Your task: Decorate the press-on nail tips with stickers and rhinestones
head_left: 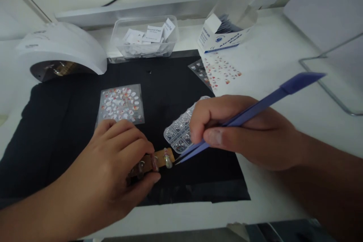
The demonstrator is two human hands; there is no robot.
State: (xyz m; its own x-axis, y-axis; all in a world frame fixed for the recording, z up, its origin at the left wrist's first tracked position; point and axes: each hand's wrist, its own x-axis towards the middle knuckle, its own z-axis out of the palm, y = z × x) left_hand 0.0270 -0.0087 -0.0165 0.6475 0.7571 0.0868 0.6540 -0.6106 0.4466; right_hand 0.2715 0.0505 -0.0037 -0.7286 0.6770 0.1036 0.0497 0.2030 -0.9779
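My left hand (121,159) is closed round a narrow wooden strip (161,158) that carries several false nails. One glossy false nail (168,159) stands near the strip's right end, beyond my fingertips; part of the strip is hidden under my hand. Blue tweezers (246,115) are pinched in my right hand (238,128), their slightly parted tips just right of that nail. I cannot make out anything between the tips. Partly behind my right hand lies a clear compartment case (178,128) of small shiny gems. A nail sticker sheet (121,104) lies beyond my left hand.
A white nail lamp (65,45) stands at the back left of the black mat (70,121). Behind the mat are a clear tub (144,49) of alcohol pad packets and an open alcohol pad box (224,39). More sticker sheets (221,70) lie at the mat's right edge.
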